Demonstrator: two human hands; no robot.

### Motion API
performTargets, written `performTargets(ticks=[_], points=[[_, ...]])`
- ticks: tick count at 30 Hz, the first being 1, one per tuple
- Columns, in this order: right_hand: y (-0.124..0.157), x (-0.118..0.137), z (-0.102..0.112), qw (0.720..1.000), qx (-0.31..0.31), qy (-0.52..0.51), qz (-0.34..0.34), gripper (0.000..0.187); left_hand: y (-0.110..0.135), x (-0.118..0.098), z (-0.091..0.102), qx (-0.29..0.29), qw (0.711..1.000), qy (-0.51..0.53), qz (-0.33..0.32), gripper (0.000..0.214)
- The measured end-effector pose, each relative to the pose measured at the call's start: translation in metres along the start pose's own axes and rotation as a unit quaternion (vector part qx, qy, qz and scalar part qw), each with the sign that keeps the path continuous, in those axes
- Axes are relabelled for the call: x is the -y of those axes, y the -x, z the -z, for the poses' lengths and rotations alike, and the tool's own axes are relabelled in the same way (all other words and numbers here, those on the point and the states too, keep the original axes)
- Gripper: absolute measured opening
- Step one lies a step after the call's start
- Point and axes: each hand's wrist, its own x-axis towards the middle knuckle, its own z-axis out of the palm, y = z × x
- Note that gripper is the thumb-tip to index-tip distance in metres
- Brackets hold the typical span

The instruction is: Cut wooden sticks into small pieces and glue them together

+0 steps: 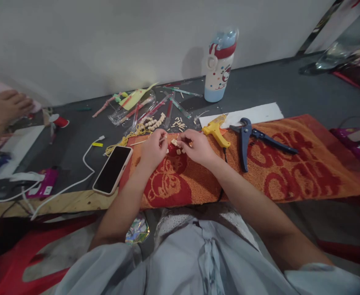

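Observation:
My left hand [155, 149] is closed around a thin pale stick [138, 142], which sticks out to the left of the fingers. Close beside it, my right hand [197, 148] pinches at a small pale block [174, 142]. A few more such blocks [178, 151] lie on the orange and red towel [198, 184] between the hands. Just beyond the fingertips are a row of joined pale pieces [157, 122] and a scatter of short pale sticks [177, 123]. The fingers partly hide what they grip.
A yellow glue gun [217, 132] and a blue pipe cutter [245, 141] rest to the right. On the left lie a phone [112, 170], yellow cord [123, 140] and a white cable [86, 162]. Behind stands a bottle [218, 76]. Another person's hand [9, 104] is at far left.

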Motion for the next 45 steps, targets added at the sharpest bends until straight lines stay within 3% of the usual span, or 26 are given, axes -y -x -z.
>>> performTargets(ticks=[3, 9, 12, 25, 40, 45], points=[[-0.0004, 0.0005, 0.0003, 1.0, -0.006, 0.004, -0.012, 0.013, -0.0034, 0.0026, 0.0017, -0.017, 0.999, 0.033, 0.018, 0.011], [0.0, -0.0025, 0.0006, 0.999, -0.018, 0.03, -0.002, 0.01, -0.0029, -0.0019, -0.0003, 0.057, 0.99, 0.126, 0.001, 0.022], [0.0007, -0.0043, -0.0001, 0.999, -0.012, 0.043, 0.001, 0.009, -0.0014, -0.0032, -0.0026, 0.065, 0.987, 0.147, -0.017, 0.026], [0.0029, -0.0056, -0.0027, 0.994, 0.011, 0.105, 0.008, 0.011, 0.0008, -0.0052, -0.0022, 0.047, 0.992, 0.111, -0.034, 0.017], [0.0042, -0.0066, -0.005, 0.986, 0.031, 0.156, 0.047, 0.015, 0.003, -0.0054, -0.001, 0.083, 0.995, 0.043, -0.021, 0.011], [0.0042, -0.0064, -0.0048, 0.989, 0.031, 0.143, 0.03, 0.012, 0.0031, -0.0062, -0.0004, 0.098, 0.995, 0.015, -0.018, 0.012]])
